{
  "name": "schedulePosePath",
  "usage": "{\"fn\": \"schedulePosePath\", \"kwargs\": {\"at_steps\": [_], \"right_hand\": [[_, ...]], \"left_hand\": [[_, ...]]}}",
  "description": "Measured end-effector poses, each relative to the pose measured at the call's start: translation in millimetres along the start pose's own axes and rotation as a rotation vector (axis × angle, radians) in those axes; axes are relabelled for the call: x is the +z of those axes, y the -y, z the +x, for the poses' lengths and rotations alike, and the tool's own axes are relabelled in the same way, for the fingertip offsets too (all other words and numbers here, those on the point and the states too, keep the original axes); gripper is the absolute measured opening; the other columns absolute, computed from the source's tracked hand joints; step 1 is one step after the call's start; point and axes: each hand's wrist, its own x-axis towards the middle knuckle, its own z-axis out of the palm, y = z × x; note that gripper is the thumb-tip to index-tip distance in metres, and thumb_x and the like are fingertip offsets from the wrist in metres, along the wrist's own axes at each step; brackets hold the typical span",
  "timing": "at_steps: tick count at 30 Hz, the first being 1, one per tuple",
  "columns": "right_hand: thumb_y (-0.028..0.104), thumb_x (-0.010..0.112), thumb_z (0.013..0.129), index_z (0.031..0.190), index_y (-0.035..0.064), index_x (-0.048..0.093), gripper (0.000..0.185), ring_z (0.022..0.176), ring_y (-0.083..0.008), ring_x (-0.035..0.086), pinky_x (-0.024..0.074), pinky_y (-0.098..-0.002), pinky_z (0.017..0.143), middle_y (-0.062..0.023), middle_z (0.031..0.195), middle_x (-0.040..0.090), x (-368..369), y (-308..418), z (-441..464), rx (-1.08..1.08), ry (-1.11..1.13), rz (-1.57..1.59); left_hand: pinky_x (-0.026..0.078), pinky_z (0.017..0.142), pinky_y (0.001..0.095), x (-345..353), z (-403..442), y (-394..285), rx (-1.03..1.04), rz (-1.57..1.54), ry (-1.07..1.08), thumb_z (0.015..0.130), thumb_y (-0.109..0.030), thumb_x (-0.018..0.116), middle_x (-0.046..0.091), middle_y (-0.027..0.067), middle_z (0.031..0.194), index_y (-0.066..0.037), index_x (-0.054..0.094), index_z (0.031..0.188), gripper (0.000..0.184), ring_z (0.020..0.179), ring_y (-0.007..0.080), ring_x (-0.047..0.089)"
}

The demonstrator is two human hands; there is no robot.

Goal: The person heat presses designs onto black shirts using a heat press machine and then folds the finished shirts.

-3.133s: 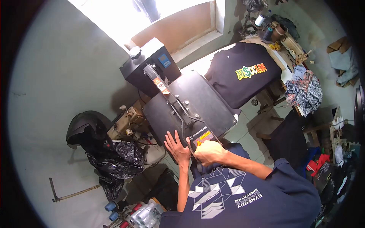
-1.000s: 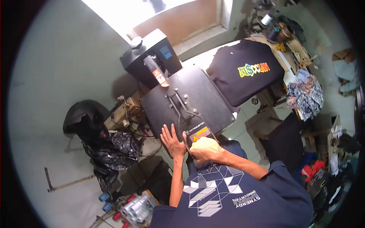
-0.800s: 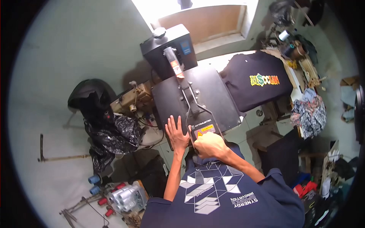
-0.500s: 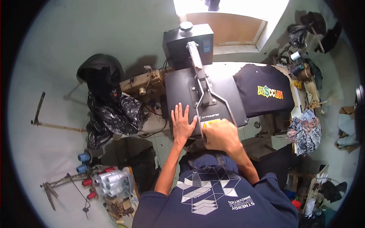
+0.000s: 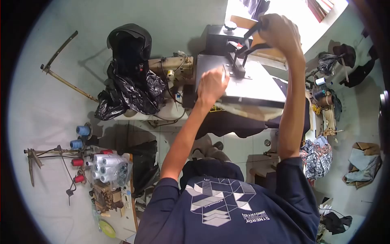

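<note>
My right hand is wrapped around the raised lever handle of a heat press, up near the window. The upper plate of the press is lifted, with its front edge apart from what lies below. My left hand is curled closed at the left part of that plate; whether it grips anything is hidden. Under the plate shows a pale pad or sheet. A dark cloth hangs over the front, with a bit of yellow print beside my left wrist.
Left of the press stand a sewing machine, a black helmet and black plastic bags. Wrapped white thread cones are at lower left. A patterned cloth bundle and another machine are on the right.
My right hand has swung the lever up and away from me, and the upper plate has risen. My left hand has gone from lying flat to curled. The view has shifted.
</note>
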Motion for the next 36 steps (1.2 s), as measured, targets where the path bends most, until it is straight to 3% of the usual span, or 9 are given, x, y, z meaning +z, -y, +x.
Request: {"fn": "schedulePosePath", "kwargs": {"at_steps": [1, 3, 5, 6, 9, 13, 26, 32, 36], "right_hand": [[0.011, 0.067, 0.078, 0.094, 0.0096, 0.071, 0.017, 0.09, -0.0338, 0.068, 0.052, -0.0415, 0.087, -0.0141, 0.086, 0.069, 3.3, -6.4, 20.9, 0.014, 0.016, -0.081], [0.026, 0.063, 0.084, 0.078, 0.0066, 0.074, 0.023, 0.063, -0.0284, 0.068, 0.0556, -0.0414, 0.065, -0.0108, 0.069, 0.07, -5.6, -11.2, 44.6, -0.066, -0.102, -0.006], [0.02, 0.059, 0.081, 0.07, 0.0103, 0.073, 0.02, 0.063, -0.029, 0.069, 0.0559, -0.0412, 0.065, -0.0077, 0.067, 0.07, 9.4, -27.5, 73.0, -0.159, -0.152, -0.075], [0.018, 0.061, 0.077, 0.072, 0.0137, 0.073, 0.014, 0.066, -0.0289, 0.069, 0.0556, -0.0411, 0.067, -0.0072, 0.071, 0.071, -5.7, -25.4, 71.5, -0.143, 0.013, 0.045], [0.017, 0.063, 0.073, 0.076, 0.016, 0.071, 0.009, 0.072, -0.028, 0.07, 0.0548, -0.0437, 0.071, -0.0066, 0.076, 0.071, -4.7, -20.1, 69.5, -0.117, -0.144, 0.111], [0.012, 0.066, 0.069, 0.091, 0.0162, 0.064, 0.022, 0.09, -0.0299, 0.063, 0.0491, -0.0463, 0.082, -0.0075, 0.088, 0.065, 5.9, -27.6, 69.6, -0.242, -0.386, 0.14], [0.012, 0.066, 0.073, 0.125, 0.0167, 0.054, 0.053, 0.115, -0.0376, 0.051, 0.0349, -0.0515, 0.104, -0.0134, 0.117, 0.057, 22.6, -44.6, 80.1, -0.31, -0.439, 0.101], [0.013, 0.072, 0.074, 0.126, 0.0078, 0.055, 0.055, 0.12, -0.0346, 0.051, 0.0405, -0.0478, 0.102, -0.0122, 0.125, 0.057, 11.7, -26.6, 47.4, -0.323, -0.598, 0.343], [-0.001, 0.066, 0.085, 0.112, -0.002, 0.058, 0.029, 0.092, -0.028, 0.062, 0.0492, -0.0368, 0.083, -0.0158, 0.104, 0.062, 30.1, -12.6, -63.3, -0.204, -0.844, 0.334]], "left_hand": [[0.055, 0.078, 0.0471, -5.9, 8.6, -2.8, 0.012, -0.026, -0.029, 0.091, -0.027, 0.06, 0.07, 0.0234, 0.089, -0.001, 0.067, 0.104, 0.03, 0.085, 0.0389, 0.07], [0.056, 0.077, 0.0457, -18.3, 23.2, -8.1, -0.023, -0.037, 0.007, 0.091, -0.028, 0.06, 0.071, 0.0224, 0.088, -0.002, 0.068, 0.105, 0.031, 0.085, 0.0383, 0.07], [0.056, 0.075, 0.045, -20.1, 34.9, -6.9, -0.003, -0.078, -0.037, 0.091, -0.029, 0.06, 0.071, 0.0209, 0.085, -0.003, 0.069, 0.102, 0.03, 0.081, 0.0373, 0.071], [0.056, 0.075, 0.045, -22.6, 39.4, -8.2, 0.006, -0.082, -0.04, 0.091, -0.029, 0.06, 0.071, 0.0209, 0.085, -0.003, 0.069, 0.102, 0.03, 0.081, 0.0373, 0.071], [0.055, 0.071, 0.0449, -30.0, 45.4, -11.0, 0.033, -0.096, -0.126, 0.091, -0.028, 0.06, 0.071, 0.0179, 0.079, -0.003, 0.071, 0.092, 0.027, 0.077, 0.036, 0.07], [0.055, 0.07, 0.0431, -42.4, 53.5, -13.0, 0.077, -0.156, -0.17, 0.091, -0.026, 0.06, 0.072, 0.0153, 0.079, -0.004, 0.071, 0.091, 0.024, 0.075, 0.035, 0.07], [0.054, 0.075, 0.0489, -62.3, 57.4, 3.2, 0.166, -0.044, -0.024, 0.094, -0.034, 0.055, 0.07, 0.0182, 0.086, -0.007, 0.07, 0.087, 0.032, 0.083, 0.0404, 0.067], [0.051, 0.085, 0.0461, -53.6, 48.8, 5.1, 0.298, -0.02, -0.255, 0.095, -0.027, 0.053, 0.069, 0.0145, 0.079, -0.005, 0.068, 0.083, 0.029, 0.084, 0.0355, 0.067], [0.039, 0.105, 0.0482, -41.9, -4.2, 31.3, 0.225, -0.183, -0.549, 0.097, -0.025, 0.055, 0.045, 0.0233, 0.136, 0.0, 0.049, 0.133, 0.043, 0.126, 0.0402, 0.046]]}}
